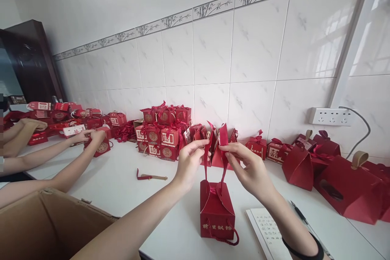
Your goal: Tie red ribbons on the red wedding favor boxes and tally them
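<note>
A small red gift box (217, 213) with gold characters and a twisted rope handle (227, 241) stands upright on the white table in front of me. From its top rises a red ribbon (224, 172), its two ends drawn up and apart. My left hand (193, 160) pinches one end between thumb and fingers. The other end is pinched in my right hand (243, 162), a short tail sticking up above the fingers. Both hands are above the box, not touching its walls.
Stacked red boxes (166, 138) stand against the tiled wall. Larger red boxes (350, 187) are at right, near a notebook (265, 227) and pen (300, 213). A cardboard carton (51, 227) fills the lower left. Other people's hands (88, 136) work on boxes at left.
</note>
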`<control>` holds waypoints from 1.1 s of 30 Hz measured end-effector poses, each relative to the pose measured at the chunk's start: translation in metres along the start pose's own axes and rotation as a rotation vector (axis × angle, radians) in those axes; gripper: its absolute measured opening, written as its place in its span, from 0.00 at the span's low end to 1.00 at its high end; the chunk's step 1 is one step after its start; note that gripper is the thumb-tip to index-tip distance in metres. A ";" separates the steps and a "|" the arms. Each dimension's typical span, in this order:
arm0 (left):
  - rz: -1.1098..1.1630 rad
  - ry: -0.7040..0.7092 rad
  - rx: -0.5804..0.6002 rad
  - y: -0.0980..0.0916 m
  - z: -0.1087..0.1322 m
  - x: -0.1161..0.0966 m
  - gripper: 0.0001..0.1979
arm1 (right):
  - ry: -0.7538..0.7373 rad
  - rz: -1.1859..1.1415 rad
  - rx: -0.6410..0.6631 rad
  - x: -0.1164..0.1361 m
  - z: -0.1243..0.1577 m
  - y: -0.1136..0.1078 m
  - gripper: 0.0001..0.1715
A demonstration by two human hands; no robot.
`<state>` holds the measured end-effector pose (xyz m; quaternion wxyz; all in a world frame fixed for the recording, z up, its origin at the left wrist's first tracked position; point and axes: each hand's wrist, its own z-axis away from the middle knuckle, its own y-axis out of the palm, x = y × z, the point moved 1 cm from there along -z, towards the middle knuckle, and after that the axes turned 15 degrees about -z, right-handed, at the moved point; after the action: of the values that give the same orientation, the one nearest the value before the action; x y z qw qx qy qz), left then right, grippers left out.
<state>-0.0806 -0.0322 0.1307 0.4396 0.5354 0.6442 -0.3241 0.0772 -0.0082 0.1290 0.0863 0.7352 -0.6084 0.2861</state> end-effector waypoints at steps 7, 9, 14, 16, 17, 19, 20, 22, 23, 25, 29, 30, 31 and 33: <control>-0.262 0.111 0.010 -0.001 0.006 -0.003 0.07 | -0.004 -0.028 -0.015 0.002 0.001 0.000 0.11; -0.304 0.136 0.013 -0.003 0.009 -0.004 0.06 | 0.004 -0.035 -0.027 0.003 0.001 0.000 0.11; -0.330 0.172 -0.071 -0.008 0.019 -0.001 0.08 | 0.016 -0.077 -0.069 0.004 0.001 0.000 0.10; -0.318 0.192 -0.095 -0.009 0.024 0.001 0.10 | 0.021 -0.113 -0.076 0.005 0.001 0.002 0.10; -0.317 0.212 -0.106 -0.009 0.026 0.001 0.10 | 0.023 -0.133 -0.076 0.006 0.001 0.003 0.10; -0.324 0.247 -0.120 -0.010 0.030 -0.001 0.12 | 0.039 -0.170 -0.072 0.008 0.001 0.006 0.10; -0.320 0.258 -0.117 -0.010 0.032 -0.002 0.13 | 0.053 -0.187 -0.065 0.009 0.002 0.008 0.10; -0.295 0.265 -0.096 -0.011 0.035 -0.004 0.11 | 0.091 -0.228 -0.052 0.012 0.002 0.011 0.09; -0.278 0.266 -0.084 -0.011 0.036 -0.004 0.10 | 0.111 -0.250 -0.049 0.013 0.003 0.013 0.09; -0.246 0.267 -0.068 -0.010 0.037 -0.005 0.07 | 0.138 -0.299 -0.056 0.015 0.004 0.015 0.08; -0.169 0.229 -0.062 -0.008 0.039 -0.008 0.06 | 0.154 -0.457 -0.074 0.021 0.006 0.020 0.15; -0.142 0.215 -0.044 -0.008 0.040 -0.010 0.06 | 0.158 -0.505 -0.071 0.024 0.006 0.021 0.16; -0.115 0.202 -0.014 -0.007 0.041 -0.012 0.06 | 0.168 -0.546 -0.067 0.026 0.006 0.023 0.17; -0.077 0.192 0.066 -0.005 0.043 -0.016 0.06 | 0.206 -0.596 -0.060 0.031 0.006 0.025 0.17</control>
<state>-0.0754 -0.0786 0.1280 0.3451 0.5530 0.6926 -0.3089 0.0582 -0.0434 0.1342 0.2492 0.8454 -0.3625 0.3029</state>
